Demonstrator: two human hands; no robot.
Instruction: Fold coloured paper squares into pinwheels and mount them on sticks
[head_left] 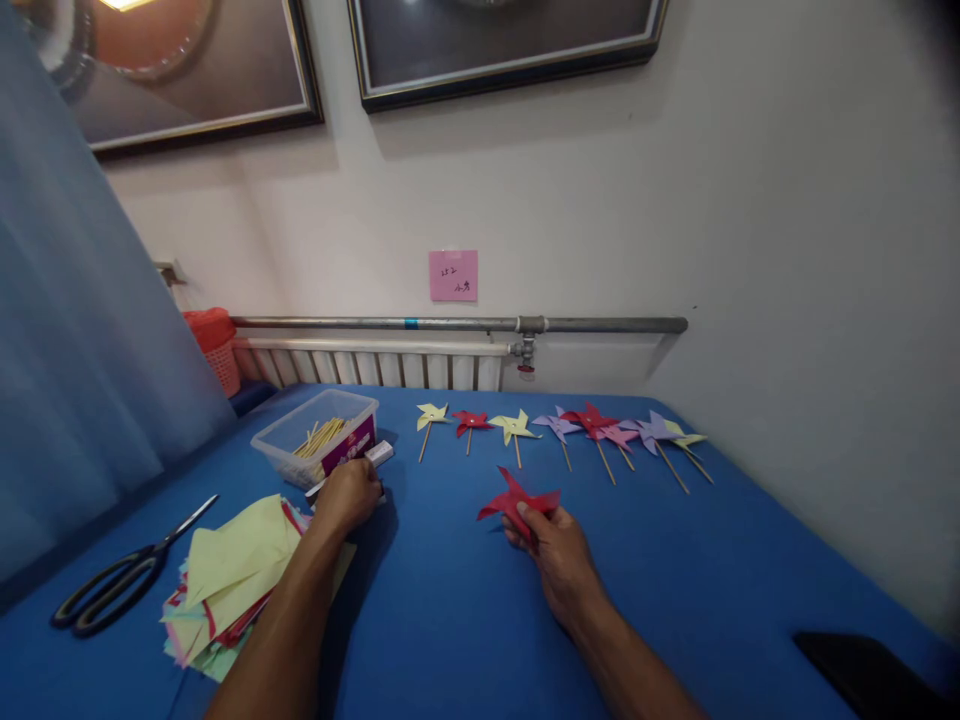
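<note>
My right hand (559,555) pinches a red paper pinwheel (517,500) between thumb and fingers, above the blue table; no stick shows on it. Over by the clear plastic container (281,450), my left hand (349,495) is curled down at a small dark box, mostly hidden beneath it. Whatever its fingertips grip cannot be made out. A small white box (380,453) lies just beyond that hand. Thin wooden sticks (321,438) fill part of the container. Below the left forearm is a loose pile of coloured paper sheets (240,555), yellow on top.
Several finished pinwheels on sticks, such as a yellow one (514,428), lie in a row toward the table's back. Black-handled scissors (127,580) rest at left, near a blue curtain (82,330). A dark object (862,670) sits front right. Behind runs a radiator (375,365).
</note>
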